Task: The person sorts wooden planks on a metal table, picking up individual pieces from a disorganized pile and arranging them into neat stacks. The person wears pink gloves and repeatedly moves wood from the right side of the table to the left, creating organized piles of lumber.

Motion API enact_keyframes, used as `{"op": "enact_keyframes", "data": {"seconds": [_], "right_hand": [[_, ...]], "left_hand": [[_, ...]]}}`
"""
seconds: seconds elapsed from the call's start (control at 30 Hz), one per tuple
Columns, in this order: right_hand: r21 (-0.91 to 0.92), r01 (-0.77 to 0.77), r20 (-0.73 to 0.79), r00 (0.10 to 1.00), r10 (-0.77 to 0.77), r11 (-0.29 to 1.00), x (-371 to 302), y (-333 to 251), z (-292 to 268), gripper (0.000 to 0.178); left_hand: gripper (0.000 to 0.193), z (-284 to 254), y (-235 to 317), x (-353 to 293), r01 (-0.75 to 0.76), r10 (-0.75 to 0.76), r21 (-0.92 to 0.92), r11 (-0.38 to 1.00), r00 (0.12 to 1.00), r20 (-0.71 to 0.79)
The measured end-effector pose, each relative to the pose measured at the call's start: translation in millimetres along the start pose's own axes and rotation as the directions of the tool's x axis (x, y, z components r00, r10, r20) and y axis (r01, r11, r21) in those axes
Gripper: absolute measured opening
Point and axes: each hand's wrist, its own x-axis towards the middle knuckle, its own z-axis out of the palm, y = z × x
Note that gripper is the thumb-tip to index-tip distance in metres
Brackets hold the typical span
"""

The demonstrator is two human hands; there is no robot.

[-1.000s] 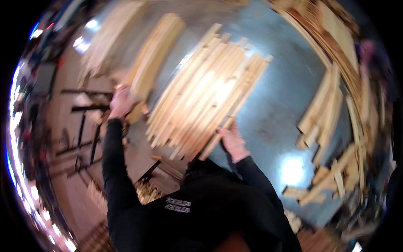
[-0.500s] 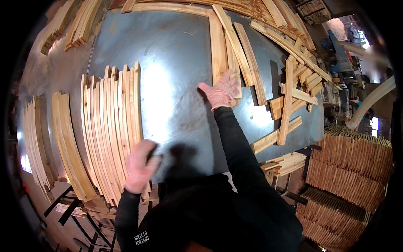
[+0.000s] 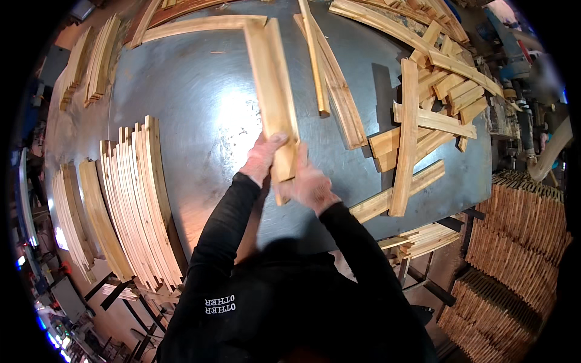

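Observation:
Two or so pale wooden boards (image 3: pixel 269 85) lie together in front of me, their near ends between my hands. My left hand (image 3: pixel 260 158), in a pinkish work glove, grips them from the left with its thumb over the top face. My right hand (image 3: pixel 311 186), gloved alike and slightly blurred, closes on the near end from the right. Just right of them lie a narrow wooden strip (image 3: pixel 316 66) and a longer wooden board (image 3: pixel 340 91). On the left, a row of wooden slats (image 3: pixel 142 206) stands side by side on the metal table (image 3: pixel 193 109).
A loose heap of short wood pieces (image 3: pixel 445 91) covers the table's right side, with a board (image 3: pixel 405 139) across it. Bundles of slats (image 3: pixel 100 57) lie far left. Large stacks of wood (image 3: pixel 517 236) stand beyond the right edge. A curved board (image 3: pixel 200 27) lies at the back.
My left hand has left the slat row and come across to the boards. My right hand has drawn back and now grips their near end. The boards have shifted towards me; the view has moved.

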Motion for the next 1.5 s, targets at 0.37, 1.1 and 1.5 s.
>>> {"op": "enact_keyframes", "data": {"seconds": [0.37,1.1,1.5], "right_hand": [[-0.368,-0.298,-0.69,0.723,-0.043,0.881,189.1,-9.4,-36.1,0.113],[-0.143,0.003,-0.392,0.918,-0.06,0.99,16.1,21.3,61.5,0.095],[0.768,0.069,0.129,0.957,-0.259,0.637,0.7,14.2,138.1,0.101]], "left_hand": [[0.043,-10.0,-20.8,-48.3,0.181,-0.2,-0.112,0.977,0.96,-0.197],[0.066,-85.7,12.0,-126.9,0.244,0.205,0.79,0.562,0.884,-0.419],[0.088,-70.0,-15.5,-140.2,-0.018,0.101,0.238,0.971,0.935,-0.341]]}}
